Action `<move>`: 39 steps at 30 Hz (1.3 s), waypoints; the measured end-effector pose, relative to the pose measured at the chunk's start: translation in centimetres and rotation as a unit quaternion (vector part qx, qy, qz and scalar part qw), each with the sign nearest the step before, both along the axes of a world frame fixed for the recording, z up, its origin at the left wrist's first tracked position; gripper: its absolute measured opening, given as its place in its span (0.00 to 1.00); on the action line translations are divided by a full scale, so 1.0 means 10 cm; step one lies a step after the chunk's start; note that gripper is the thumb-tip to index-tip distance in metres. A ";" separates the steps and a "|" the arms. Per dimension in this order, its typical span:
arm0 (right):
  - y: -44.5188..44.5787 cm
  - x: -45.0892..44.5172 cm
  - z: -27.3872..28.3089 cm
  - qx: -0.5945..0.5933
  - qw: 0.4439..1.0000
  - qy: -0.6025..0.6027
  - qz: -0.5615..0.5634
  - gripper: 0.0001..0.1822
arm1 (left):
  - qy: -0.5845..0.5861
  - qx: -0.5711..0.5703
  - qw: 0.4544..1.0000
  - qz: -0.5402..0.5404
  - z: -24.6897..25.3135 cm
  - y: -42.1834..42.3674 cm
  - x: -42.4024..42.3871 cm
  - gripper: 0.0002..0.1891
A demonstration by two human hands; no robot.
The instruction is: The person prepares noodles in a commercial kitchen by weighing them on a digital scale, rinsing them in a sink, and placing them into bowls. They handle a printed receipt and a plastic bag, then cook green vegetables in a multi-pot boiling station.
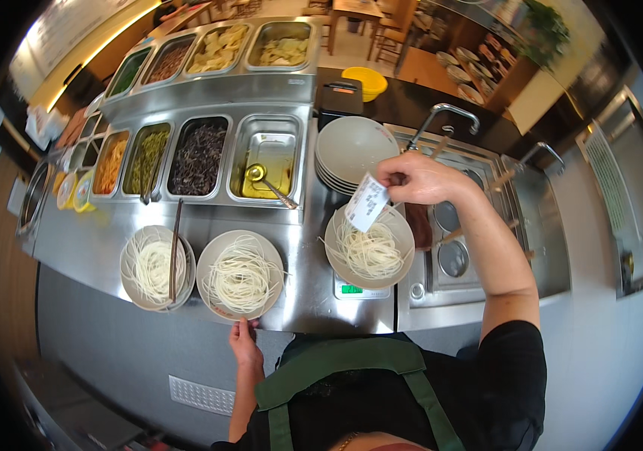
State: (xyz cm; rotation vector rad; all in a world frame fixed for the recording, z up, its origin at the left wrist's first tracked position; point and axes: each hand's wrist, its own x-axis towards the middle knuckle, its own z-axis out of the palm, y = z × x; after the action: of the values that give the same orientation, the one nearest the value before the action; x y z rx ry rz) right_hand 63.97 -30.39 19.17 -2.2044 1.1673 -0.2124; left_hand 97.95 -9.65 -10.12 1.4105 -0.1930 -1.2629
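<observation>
My right hand (420, 179) pinches a small printed paper slip (365, 204) by its upper edge. The slip hangs over a bowl of pale noodles (370, 248), which rests on a digital kitchen scale (349, 292) with a lit green display. At the counter's front edge my left hand (245, 341) touches the near rim of a second noodle bowl (241, 275); the thumb is at the rim, and the other fingers are partly hidden. Farther left stands a third noodle bowl (152, 270), with brown chopsticks (175, 253) lying across it. Another bowl shows beneath that one.
Behind the bowls, steel pans hold dark shredded food (199, 155), green strips (151, 152) and yellow oil with a ladle (256, 172). Stacked bowls (355, 146) stand behind the scale. To the right is a noodle boiler (451, 225) with wooden-handled strainers, beneath a tap (445, 110).
</observation>
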 end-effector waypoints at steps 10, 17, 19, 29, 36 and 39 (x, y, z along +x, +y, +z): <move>0.73 0.88 -0.26 0.112 0.958 0.067 0.254 0.09 | -0.323 -0.348 0.787 -0.394 1.69 -0.41 -0.09 0.11; 1.46 0.92 -0.58 -0.020 0.997 -0.050 0.048 0.07 | -0.326 -0.402 0.652 -0.554 1.72 -0.56 -0.48 0.07; 1.63 0.79 -0.70 -0.012 0.996 -0.083 -0.003 0.07 | -0.282 -0.371 0.666 -0.583 1.64 -0.53 -0.61 0.07; 3.28 -1.71 -2.45 -0.242 0.521 -0.374 -0.728 0.06 | -0.014 -0.219 0.841 -0.495 1.08 -0.06 -1.53 0.06; 4.04 -3.03 -4.54 0.131 0.389 -0.427 -0.806 0.26 | 0.033 -0.075 0.931 -0.356 0.92 0.40 -2.82 0.07; 3.97 -3.23 -4.81 0.116 0.331 -0.532 -0.771 0.29 | 0.017 -0.045 0.942 -0.332 0.91 0.58 -3.29 0.06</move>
State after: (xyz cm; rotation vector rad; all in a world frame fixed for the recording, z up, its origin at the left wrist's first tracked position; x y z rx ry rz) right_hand 31.66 9.36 -28.92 0.3692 1.6218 -1.6948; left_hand 65.06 -3.88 -0.97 1.2817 -0.7418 -1.7948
